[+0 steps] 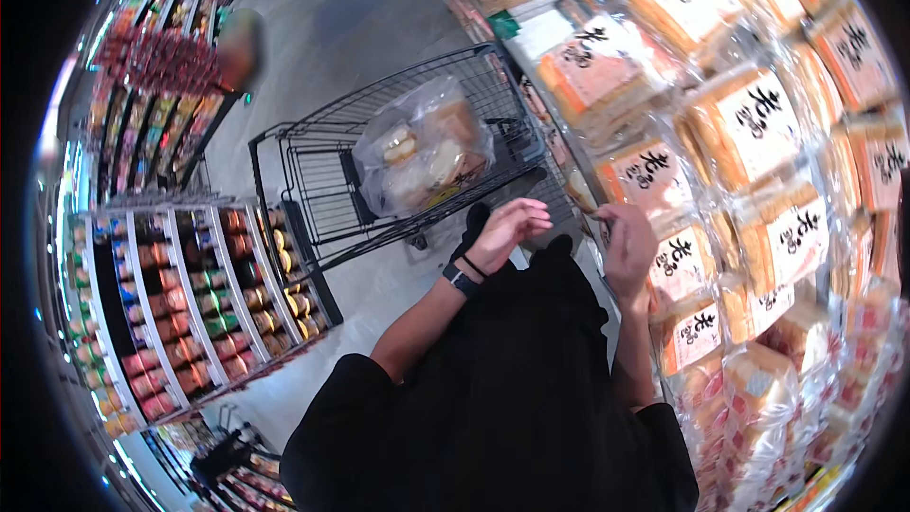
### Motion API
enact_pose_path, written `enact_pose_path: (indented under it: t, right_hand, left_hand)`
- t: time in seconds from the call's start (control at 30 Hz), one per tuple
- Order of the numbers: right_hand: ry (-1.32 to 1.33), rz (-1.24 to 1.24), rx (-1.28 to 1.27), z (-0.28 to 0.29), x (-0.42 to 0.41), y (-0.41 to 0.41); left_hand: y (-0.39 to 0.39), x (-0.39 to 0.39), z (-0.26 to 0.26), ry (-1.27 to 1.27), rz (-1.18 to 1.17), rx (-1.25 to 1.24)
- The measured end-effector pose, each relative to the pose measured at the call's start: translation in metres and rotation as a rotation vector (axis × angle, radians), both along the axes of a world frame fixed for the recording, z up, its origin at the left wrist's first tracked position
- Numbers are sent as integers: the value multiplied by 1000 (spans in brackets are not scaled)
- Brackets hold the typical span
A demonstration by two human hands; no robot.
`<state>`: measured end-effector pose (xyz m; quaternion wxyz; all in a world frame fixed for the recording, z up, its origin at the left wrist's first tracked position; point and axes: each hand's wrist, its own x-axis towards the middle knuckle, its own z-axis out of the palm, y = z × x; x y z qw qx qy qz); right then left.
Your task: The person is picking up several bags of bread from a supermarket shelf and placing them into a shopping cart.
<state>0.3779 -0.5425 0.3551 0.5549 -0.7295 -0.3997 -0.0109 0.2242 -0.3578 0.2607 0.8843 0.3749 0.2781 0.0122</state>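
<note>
My left hand (513, 227), with a dark watch and a black band at the wrist, is raised in front of my body with its fingers loosely curled; no object shows in it. My right hand (627, 249) is beside the display edge on the right, thumb and forefinger close together near a bread pack. Whether it pinches anything is unclear. Packs of sliced bread (757, 124) in clear film with printed labels lie in rows on the display. Ahead of me a wire shopping cart (313, 188) holds a clear plastic bag (423, 149) with several bread items inside.
To the left stands a shelf unit (181, 277) of jars and packed goods, with more shelves (142, 114) beyond it. Grey floor (334, 21) stretches past the cart. Bagged loaves (757, 398) are at the lower right. Another dark cart-like object (224, 455) is at the lower left.
</note>
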Motion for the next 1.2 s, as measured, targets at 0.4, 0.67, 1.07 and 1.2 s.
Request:
enact_pose_path:
  t: [0.4,0.67,1.07,1.2]
  right_hand:
    - [-42,643,-440,-60,-96,204]
    - [96,885,-652,-113,-160,353]
    - [-505,800,-1447,-252,-156,470]
    - [-563,649,-1423,-256,-144,450]
  left_hand:
    - [217,-126,-84,88,523,122]
    - [289,-186,-216,575,306,1210]
    - [300,-206,-264,188,-206,719]
    - [309,-215,-275,218,-254,719]
